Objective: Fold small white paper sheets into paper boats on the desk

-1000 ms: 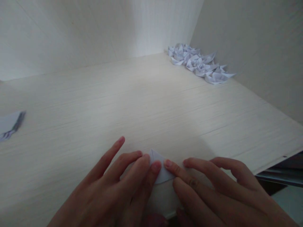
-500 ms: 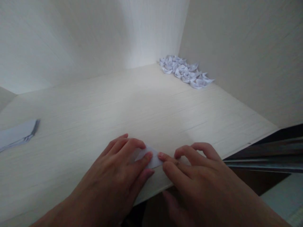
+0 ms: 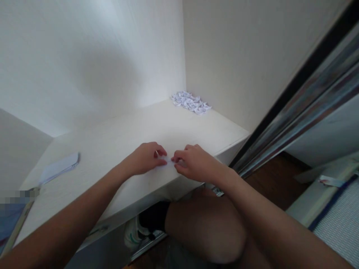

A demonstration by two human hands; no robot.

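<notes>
A small piece of folded white paper (image 3: pixel 167 160) lies between my two hands, near the front edge of the white surface. My left hand (image 3: pixel 145 157) has its thumb and fingers closed on the paper's left part. On the other side, my right hand (image 3: pixel 195 163) pinches the right end with curled fingers and thumb. Fingers cover much of the paper, so its exact shape is hard to make out.
Several folded white paper pieces (image 3: pixel 190 102) are heaped in the back right corner. A stack of white paper strips (image 3: pixel 60 167) lies at the left. Walls close the white surface (image 3: pixel 126 130) behind and at the sides. My bent leg (image 3: pixel 204 228) is below its front edge.
The view has pulled back and tilted, so hands and paper look smaller. My left fingers have gone from pressing flat on the paper to pinching it; my right hand now pinches too.
</notes>
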